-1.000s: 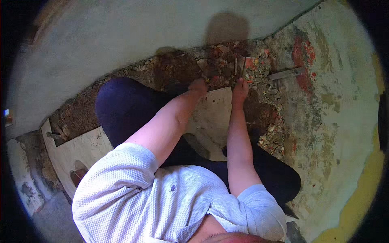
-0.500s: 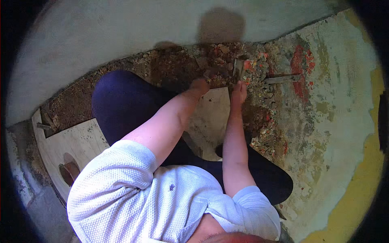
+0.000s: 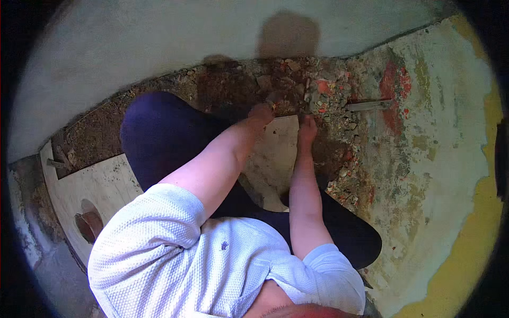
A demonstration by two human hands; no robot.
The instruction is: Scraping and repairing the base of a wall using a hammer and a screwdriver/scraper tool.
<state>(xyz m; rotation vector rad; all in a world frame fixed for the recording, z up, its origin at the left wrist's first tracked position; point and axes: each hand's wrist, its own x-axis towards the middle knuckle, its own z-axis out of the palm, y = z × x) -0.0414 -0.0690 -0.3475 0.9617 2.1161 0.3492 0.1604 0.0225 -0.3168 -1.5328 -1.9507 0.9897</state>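
My left hand (image 3: 261,112) reaches into the dark rubble (image 3: 283,79) at the upper edge of a pale square tile (image 3: 273,153); its fingertips are indistinct. My right hand (image 3: 307,127) is at that tile's upper right corner, fingers curled, with whatever they grip too small to make out. Broken stone and reddish fragments (image 3: 323,87) lie just beyond both hands. My dark-clad legs are bent on either side of the tile.
A plain pale wall (image 3: 132,58) rises beyond the rubble. Stained, peeling plaster (image 3: 424,132) and yellow paint (image 3: 472,249) are at the right, beside a flat bar (image 3: 371,105). Another pale tile (image 3: 95,185) with a round opening and a small bar (image 3: 57,164) lie at the left.
My right hand has moved back toward me, down to the tile's corner; the flat piece it was on earlier no longer shows clearly there. My left hand has stayed about in place.
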